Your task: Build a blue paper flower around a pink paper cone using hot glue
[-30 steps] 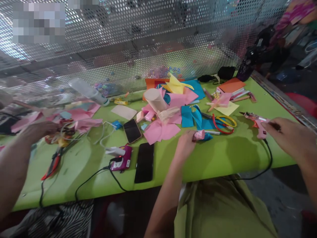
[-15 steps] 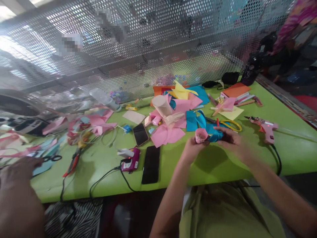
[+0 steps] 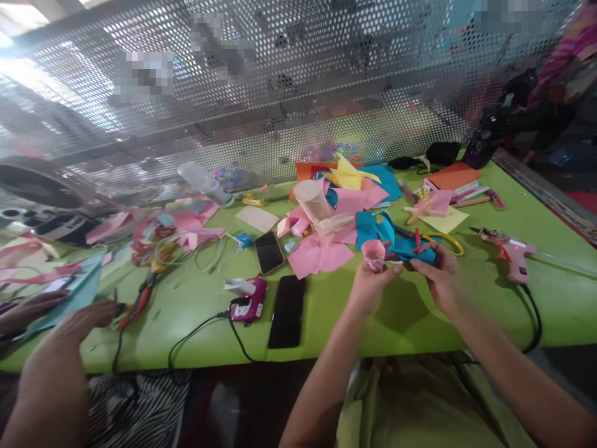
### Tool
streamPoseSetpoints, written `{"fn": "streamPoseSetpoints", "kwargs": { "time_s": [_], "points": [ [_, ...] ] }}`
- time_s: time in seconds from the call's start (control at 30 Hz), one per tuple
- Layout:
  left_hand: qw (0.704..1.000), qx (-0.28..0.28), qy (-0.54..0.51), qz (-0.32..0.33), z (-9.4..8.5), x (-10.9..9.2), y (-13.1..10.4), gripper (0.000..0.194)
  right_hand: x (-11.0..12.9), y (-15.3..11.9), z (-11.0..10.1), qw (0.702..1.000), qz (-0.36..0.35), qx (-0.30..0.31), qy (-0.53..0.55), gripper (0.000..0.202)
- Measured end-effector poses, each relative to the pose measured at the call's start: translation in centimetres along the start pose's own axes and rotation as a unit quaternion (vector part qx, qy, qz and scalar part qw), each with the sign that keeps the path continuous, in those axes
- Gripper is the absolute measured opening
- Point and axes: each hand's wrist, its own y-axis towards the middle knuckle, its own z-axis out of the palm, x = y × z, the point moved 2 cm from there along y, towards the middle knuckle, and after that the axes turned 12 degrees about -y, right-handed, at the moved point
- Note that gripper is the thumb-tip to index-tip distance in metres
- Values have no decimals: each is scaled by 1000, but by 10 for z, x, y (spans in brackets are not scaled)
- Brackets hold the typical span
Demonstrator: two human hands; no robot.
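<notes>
My left hand (image 3: 369,285) grips a pink paper flower (image 3: 374,254), its cupped open end turned toward me. The fingers of my right hand (image 3: 441,274) pinch a piece of blue paper (image 3: 423,254) close beside the flower. Whether the blue paper is joined to the flower I cannot tell. Just beyond my hands lie more blue paper (image 3: 369,229) and a tool with yellow and red handles (image 3: 445,241). A pink glue gun (image 3: 513,254) rests to the right of my right hand.
A dark phone (image 3: 286,311), a smaller phone (image 3: 269,252) and a purple power adapter (image 3: 255,300) with cords lie left of my hands. Paper petals surround a cardboard tube (image 3: 311,199). At far left, a co-worker's hand (image 3: 96,314) is near red-handled pliers (image 3: 138,303). A perforated metal screen (image 3: 280,118) stands behind.
The blue paper, bunched near the flower earlier, now shows as a flatter strip in my right fingers. My hands sit slightly farther apart. The co-worker's hand has moved right toward the pliers.
</notes>
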Motion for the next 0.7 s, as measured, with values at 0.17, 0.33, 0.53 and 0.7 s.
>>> {"fn": "streamPoseSetpoints", "kwargs": {
  "time_s": [0.17,0.33,0.53,0.7],
  "points": [
    [1000,-2,-28,-10,5,7,-1,48,1,-7,16,1000,7,10,-5,32],
    [998,-53,-33,12,-2,2,0,48,7,-11,13,996,-3,44,-80,29],
    [998,-56,-11,21,-3,-2,-1,53,23,-7,1,974,-99,61,-195,16],
    [999,-37,-13,4,-2,-2,-1,56,19,-5,0,970,-102,81,-205,15]
  ]
}}
